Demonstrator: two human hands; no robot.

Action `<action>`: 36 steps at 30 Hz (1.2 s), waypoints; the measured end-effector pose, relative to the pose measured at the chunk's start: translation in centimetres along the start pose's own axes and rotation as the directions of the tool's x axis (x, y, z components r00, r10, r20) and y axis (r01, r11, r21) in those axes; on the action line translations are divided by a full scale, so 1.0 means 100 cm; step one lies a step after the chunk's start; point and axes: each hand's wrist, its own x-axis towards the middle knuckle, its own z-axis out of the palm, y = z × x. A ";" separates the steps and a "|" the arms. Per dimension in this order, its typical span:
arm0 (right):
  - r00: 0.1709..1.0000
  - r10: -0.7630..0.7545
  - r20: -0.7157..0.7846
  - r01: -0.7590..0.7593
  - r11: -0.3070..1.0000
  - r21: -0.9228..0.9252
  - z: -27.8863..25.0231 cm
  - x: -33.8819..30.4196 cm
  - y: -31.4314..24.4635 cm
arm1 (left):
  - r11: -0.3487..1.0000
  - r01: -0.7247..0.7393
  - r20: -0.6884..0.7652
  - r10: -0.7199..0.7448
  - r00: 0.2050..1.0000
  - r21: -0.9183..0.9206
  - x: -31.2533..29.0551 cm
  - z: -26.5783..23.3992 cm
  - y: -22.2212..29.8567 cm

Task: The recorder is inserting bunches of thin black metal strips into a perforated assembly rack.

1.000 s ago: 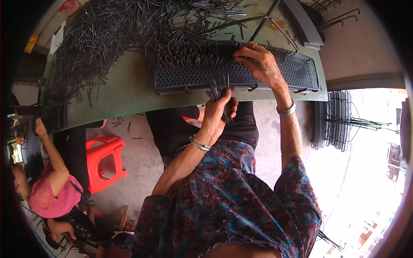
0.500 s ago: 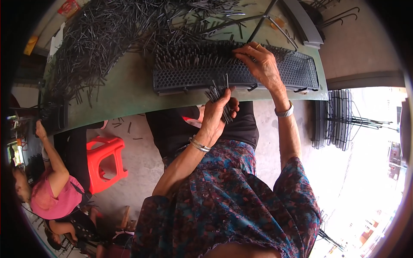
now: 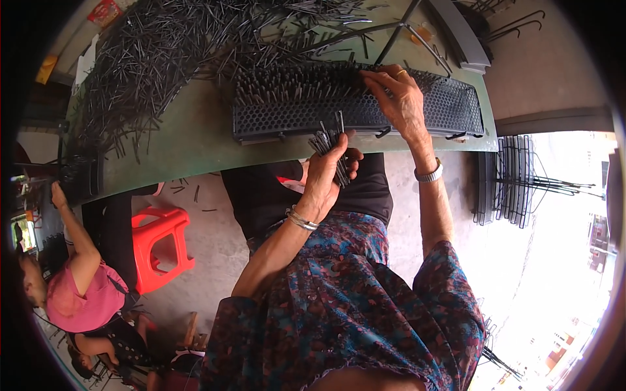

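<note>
A long dark perforated tray (image 3: 300, 117) lies along the front edge of the green table. Thin dark rods (image 3: 287, 83) stand upright in many of its holes, most densely on the left and along the back. My left hand (image 3: 326, 166) is closed round a bundle of the same short rods (image 3: 329, 141), just in front of the tray. Over the tray's middle, at the edge of the standing rods, my right hand (image 3: 400, 101) has thumb and fingers pinched together. What lies between those fingertips is too small to make out.
A big heap of loose rods (image 3: 163, 58) covers the table's (image 3: 195, 137) back left. Metal bars (image 3: 417, 36) cross behind the tray. A red plastic stool (image 3: 163, 244) stands on the floor at left, beside a person in pink (image 3: 81, 293). Black wire racks (image 3: 515, 173) stand at right.
My right hand has shifted slightly to the right along the tray, still pinched. My left hand keeps its bundle almost in place, its rods slightly shifted.
</note>
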 end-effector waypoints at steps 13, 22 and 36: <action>0.998 0.058 0.033 -0.054 0.991 -0.121 -0.016 -0.014 -0.025 | 0.999 0.018 0.037 -0.019 0.999 0.029 -0.005 0.008 0.008; 0.750 0.247 0.614 -0.583 0.685 0.437 -0.032 -0.021 -0.030 | 0.966 0.060 0.121 -0.093 0.988 0.252 -0.012 0.019 0.018; 0.930 0.367 0.012 -0.358 0.898 0.254 -0.046 -0.009 -0.020 | 0.980 0.132 0.051 -0.140 0.989 0.148 0.005 0.012 0.012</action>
